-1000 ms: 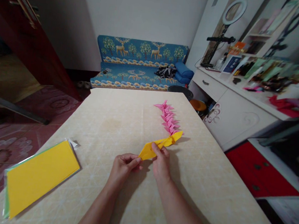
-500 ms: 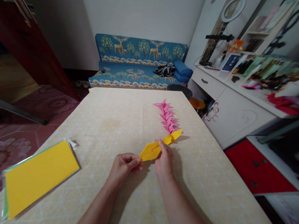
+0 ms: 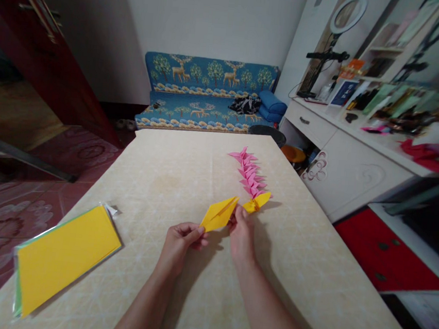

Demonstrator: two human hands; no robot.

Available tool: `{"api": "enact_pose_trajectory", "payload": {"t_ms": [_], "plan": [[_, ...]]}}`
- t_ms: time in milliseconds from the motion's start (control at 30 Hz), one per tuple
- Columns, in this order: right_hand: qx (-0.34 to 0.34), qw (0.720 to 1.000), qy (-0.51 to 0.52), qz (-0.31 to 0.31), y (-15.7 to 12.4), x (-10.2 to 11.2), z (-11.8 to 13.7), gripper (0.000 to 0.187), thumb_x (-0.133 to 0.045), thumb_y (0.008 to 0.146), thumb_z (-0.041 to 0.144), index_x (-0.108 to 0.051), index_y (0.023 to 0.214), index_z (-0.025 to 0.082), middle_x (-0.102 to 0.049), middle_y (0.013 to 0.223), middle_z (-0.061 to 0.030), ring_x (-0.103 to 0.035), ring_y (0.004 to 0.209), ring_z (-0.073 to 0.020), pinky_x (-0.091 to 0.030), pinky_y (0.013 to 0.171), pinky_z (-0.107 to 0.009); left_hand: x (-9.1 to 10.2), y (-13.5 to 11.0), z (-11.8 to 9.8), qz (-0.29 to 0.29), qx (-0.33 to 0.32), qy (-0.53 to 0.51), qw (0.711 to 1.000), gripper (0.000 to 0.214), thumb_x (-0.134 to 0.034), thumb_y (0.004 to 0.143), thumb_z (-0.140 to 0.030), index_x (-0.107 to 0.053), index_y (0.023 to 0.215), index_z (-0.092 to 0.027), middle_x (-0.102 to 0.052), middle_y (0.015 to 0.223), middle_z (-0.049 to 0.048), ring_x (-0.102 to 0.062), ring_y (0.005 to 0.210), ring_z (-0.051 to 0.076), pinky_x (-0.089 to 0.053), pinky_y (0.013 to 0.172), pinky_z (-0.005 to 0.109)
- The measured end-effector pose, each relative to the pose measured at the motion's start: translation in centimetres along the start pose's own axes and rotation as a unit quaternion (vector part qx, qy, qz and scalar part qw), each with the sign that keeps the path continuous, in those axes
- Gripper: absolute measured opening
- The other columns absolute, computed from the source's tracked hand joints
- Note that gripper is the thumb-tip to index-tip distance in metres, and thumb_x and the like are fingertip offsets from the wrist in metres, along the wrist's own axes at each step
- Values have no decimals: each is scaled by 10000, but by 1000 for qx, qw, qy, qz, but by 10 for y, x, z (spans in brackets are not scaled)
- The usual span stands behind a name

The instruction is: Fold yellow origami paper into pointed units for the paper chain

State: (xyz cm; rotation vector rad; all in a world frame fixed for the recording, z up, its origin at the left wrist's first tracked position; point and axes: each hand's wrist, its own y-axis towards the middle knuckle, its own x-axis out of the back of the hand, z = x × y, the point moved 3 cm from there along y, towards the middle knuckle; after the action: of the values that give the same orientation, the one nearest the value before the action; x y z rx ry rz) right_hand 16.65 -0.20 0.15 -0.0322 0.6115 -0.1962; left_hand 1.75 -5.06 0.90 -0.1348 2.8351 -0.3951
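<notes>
A diamond-shaped piece of folded yellow paper [image 3: 217, 215] is held above the table between my two hands. My left hand [image 3: 183, 241] pinches its near left corner between thumb and fingers. At its right edge my right hand [image 3: 242, 234] is closed, with the fingertips partly hidden behind the paper. Just beyond the right hand lies a folded yellow paper crane [image 3: 256, 203] on the table. It stands at the near end of a row of several pink paper cranes [image 3: 250, 172].
A packet of yellow paper sheets [image 3: 68, 258] in clear wrap, green showing at its edge, lies on the left of the cream-covered table [image 3: 166, 154]. A blue patterned sofa [image 3: 206, 96] is behind the table. A white dresser [image 3: 345, 150] crowded with bottles stands at right.
The far end of the folded yellow paper has opened into a wider diamond and tipped up, its slit now slanting to the right corner. My right thumb has come off its face. The view has shifted slightly.
</notes>
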Motion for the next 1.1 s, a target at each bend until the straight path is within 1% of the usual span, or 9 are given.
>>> {"api": "enact_pose_trajectory", "payload": {"t_ms": [67,133,267,367,533,700,800,900,1100], "plan": [[5,996,-79,34,-4,-3,-5,260,-693,694,409,-617,781,176,-580,667,32,-502,578,-97,-364,528,-201,1,0,-1,-6,0,-18,1000,232,-733,660,-328,-686,706,-106,-686,661,66,-592,524,110,-439,492,195],[18,993,-115,26,-6,-2,-6,264,-700,691,387,-569,650,163,-500,561,55,-438,519,-81,-322,498,-198,1,0,-2,-5,2,-21,1000,235,-742,648,-326,-684,706,-105,-685,659,67,-591,516,111,-432,481,192],[44,996,-70,-23,-4,2,-1,279,-704,677,365,-531,596,161,-413,507,72,-369,478,-66,-278,474,-197,1,1,-1,3,7,-3,1000,262,-740,643,-343,-695,738,-103,-688,659,74,-591,508,117,-427,470,194],[30,998,-45,-27,-2,3,2,261,-723,650,339,-537,602,162,-408,485,77,-352,452,-59,-262,451,-192,2,3,0,-8,-11,1,1000,301,-726,659,-350,-701,835,-107,-705,707,82,-606,530,124,-437,486,201],[24,998,-53,-18,-4,3,-1,233,-733,652,321,-569,642,155,-492,516,51,-433,476,-72,-353,480,-196,10,6,-3,-93,-69,-6,993,335,-732,643,-366,-693,856,-110,-706,654,69,-638,567,154,-451,517,218],[88,992,-91,6,-7,2,-1,165,-709,693,279,-647,788,159,-625,712,-11,-583,650,-136,-481,641,-281,16,4,-8,-159,-105,-81,978,344,-714,673,-395,-665,893,-135,-712,749,63,-650,627,140,-473,577,225],[189,967,-166,45,-10,-3,8,116,-688,706,218,-681,817,184,-644,890,-48,-602,851,-185,-485,773,-341,10,3,-9,-105,-69,-132,983,410,-689,682,-473,-664,861,-104,-707,791,107,-662,670,171,-497,611,261],[270,929,-236,88,-15,-10,15,118,-648,727,164,-698,827,204,-639,932,-66,-591,916,-203,-483,801,-358,3,1,-10,-41,-27,-170,984,510,-657,679,-549,-672,856,-71,-702,807,157,-666,703,208,-509,620,293],[325,878,-307,174,-24,-18,17,209,-578,783,123,-713,880,249,-638,954,-75,-610,904,-202,-504,764,-344,2,1,-10,4,-36,-145,989,436,-654,719,-481,-691,875,-76,-699,809,142,-651,718,201,-512,592,280]]}}
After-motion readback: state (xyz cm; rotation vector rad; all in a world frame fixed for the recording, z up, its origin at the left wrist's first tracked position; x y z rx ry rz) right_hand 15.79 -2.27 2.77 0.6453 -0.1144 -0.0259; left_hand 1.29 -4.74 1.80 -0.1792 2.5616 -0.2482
